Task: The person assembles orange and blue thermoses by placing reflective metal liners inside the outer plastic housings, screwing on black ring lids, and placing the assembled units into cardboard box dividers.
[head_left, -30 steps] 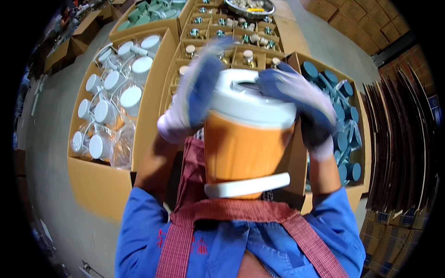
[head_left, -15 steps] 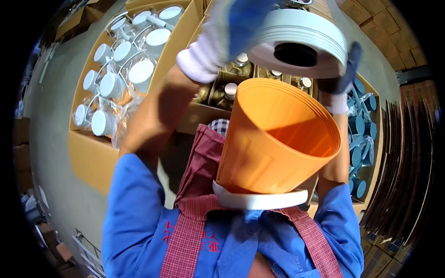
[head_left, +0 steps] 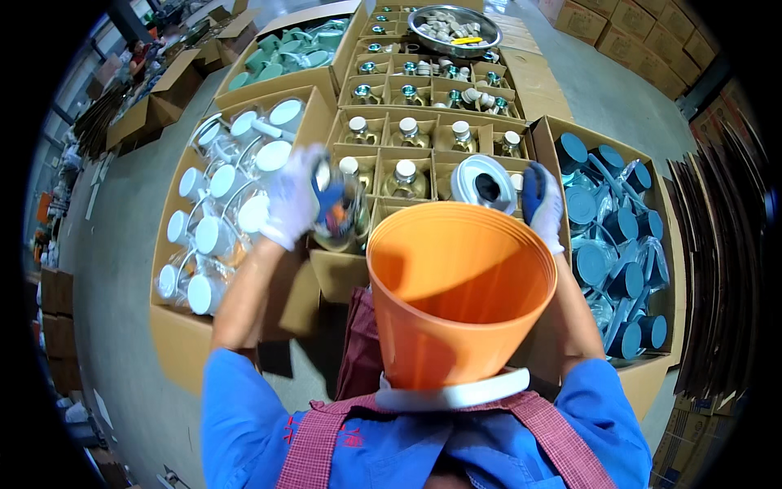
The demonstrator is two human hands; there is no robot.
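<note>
My left hand [head_left: 295, 200], in a white glove with a blue palm, closes around a blurred clear bottle [head_left: 346, 224] at the carton's near left corner. My right hand [head_left: 544, 204], gloved alike, is at the carton's right edge with its fingers extended. Just left of it a round white lid-like piece [head_left: 471, 181] with a dark centre tilts over the bottles; contact with the hand is not visible. A tapered orange tub [head_left: 456, 346] with a white band [head_left: 456, 394] at its foot stands close against my chest, its mouth facing up.
White-capped bottles [head_left: 405, 173] fill the divided carton [head_left: 342, 267]. A metal bowl [head_left: 417, 34] of small pale pieces and a yellow tool [head_left: 467, 40] sits beyond. White-topped items [head_left: 213, 236] fill the left carton, blue ones [head_left: 590, 265] the right. Flattened cardboard [head_left: 717, 285] stands far right.
The white lid-like piece has dropped from close to my view down over the carton. Both hands have lowered, and my left has swung left to a bottle. The view now takes in more of the cartons.
</note>
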